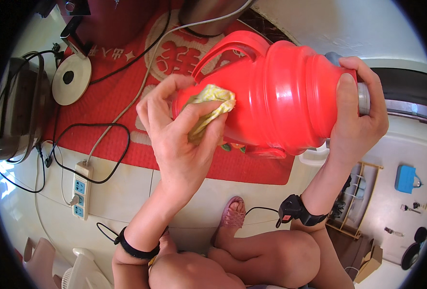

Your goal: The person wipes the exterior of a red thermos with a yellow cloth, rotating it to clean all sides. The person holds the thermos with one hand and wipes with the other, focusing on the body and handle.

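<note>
A red plastic vacuum flask [264, 97] is held on its side above the floor, its curved handle [231, 45] towards the top. My right hand [361, 97] grips the flask's right end, thumb on the near face and fingers wrapped around the far side. A pale grey round part [363, 98] shows at that end, partly behind the fingers. Bunched in my left hand [181, 123] is a yellow-and-white checked cloth [213, 97], pressed against the flask's side near its left end. My left fingers partly hide that end.
Beneath the flask lies a red floor mat [256, 173]. A power strip [81, 191] with cables stands on the tiles at left, near a dark appliance [22, 108] and a white disc-shaped lid [71, 79]. A white fan [87, 271] is at lower left. A wooden rack [361, 202] stands at right.
</note>
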### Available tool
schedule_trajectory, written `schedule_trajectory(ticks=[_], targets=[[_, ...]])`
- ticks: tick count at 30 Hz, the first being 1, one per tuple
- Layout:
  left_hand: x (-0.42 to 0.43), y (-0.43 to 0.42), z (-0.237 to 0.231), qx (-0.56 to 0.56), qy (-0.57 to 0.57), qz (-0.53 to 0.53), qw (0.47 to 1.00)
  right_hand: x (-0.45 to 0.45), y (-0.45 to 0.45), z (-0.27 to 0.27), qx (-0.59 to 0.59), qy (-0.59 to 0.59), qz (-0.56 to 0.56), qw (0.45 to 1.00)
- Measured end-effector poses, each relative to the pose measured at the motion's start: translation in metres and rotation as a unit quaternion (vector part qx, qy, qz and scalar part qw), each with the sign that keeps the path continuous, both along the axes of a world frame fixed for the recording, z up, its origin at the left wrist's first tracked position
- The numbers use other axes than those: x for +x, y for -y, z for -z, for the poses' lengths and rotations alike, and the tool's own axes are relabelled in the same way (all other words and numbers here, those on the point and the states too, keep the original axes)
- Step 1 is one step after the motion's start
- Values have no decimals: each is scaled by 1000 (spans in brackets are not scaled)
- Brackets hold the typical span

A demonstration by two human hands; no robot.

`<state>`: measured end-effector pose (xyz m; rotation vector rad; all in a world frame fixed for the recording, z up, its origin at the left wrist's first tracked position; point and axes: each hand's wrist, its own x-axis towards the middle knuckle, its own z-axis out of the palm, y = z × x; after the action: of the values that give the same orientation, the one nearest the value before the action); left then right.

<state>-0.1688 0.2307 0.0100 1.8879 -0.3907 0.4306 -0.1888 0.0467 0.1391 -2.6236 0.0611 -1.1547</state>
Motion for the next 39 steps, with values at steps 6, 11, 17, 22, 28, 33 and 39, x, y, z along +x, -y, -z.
schedule_trajectory(ticks=[6,11,17,22,28,33,39], targets=[[-15,-13,-10,-138,-82,110,981,4,-7,2,-7,-3,-2,1000],[-33,8,-1,-137,82,113,981,4,-7,3,-17,1,-14,1000],[-39,10,17,-88,83,145,982,3,-6,0,-6,-4,3,1000],[-44,10,12,-187,24,133,973,3,-11,2,-19,-9,1,1000],[-32,15,18,-139,127,164,968,4,-9,1,-18,-9,2,1000],[-37,21,9,-209,96,149,962,0,-6,2,-21,-14,4,1000],[-35,24,5,-200,125,188,954,-3,-8,2,-3,-4,14,1000]])
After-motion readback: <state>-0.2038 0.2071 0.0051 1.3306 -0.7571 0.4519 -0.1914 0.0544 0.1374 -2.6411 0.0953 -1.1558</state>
